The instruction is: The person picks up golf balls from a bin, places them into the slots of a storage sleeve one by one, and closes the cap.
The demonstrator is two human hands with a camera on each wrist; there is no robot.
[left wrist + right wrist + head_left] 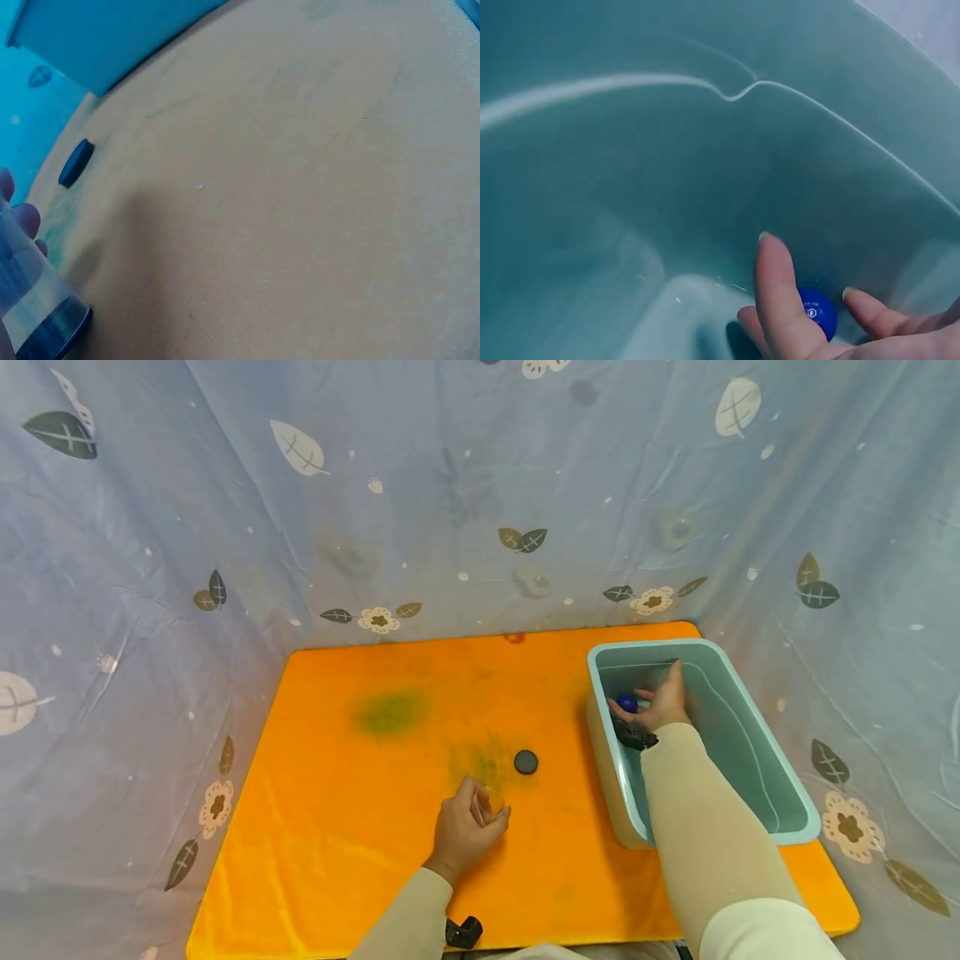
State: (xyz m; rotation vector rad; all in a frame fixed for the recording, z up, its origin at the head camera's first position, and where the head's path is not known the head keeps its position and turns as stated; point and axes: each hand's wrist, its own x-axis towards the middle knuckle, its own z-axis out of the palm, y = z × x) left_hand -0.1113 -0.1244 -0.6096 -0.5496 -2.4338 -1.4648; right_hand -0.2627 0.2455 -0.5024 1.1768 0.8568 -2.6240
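Note:
My left hand (pixel 467 828) holds a small clear see-through container (pixel 491 802) low over the orange table. In the left wrist view the clear container (pixel 41 311) is at the lower left, its end dark-tinted, with fingertips along its side. A round black disc (pixel 526 762) lies flat on the table just beyond that hand. Down inside the light teal bin (pixel 600 693) is my right hand (pixel 663 703), fingers spread around a blue ball (pixel 627 702). From the right wrist, the ball (pixel 819 313) sits between fingers and thumb, with a gap at the thumb tip.
The tall-sided bin stands at the table's right side. An orange cloth (pixel 360 827) with green smudges covers the table. Patterned curtains (pixel 450 485) hang close behind and on both sides. A small reddish mark (pixel 514 637) is at the back edge.

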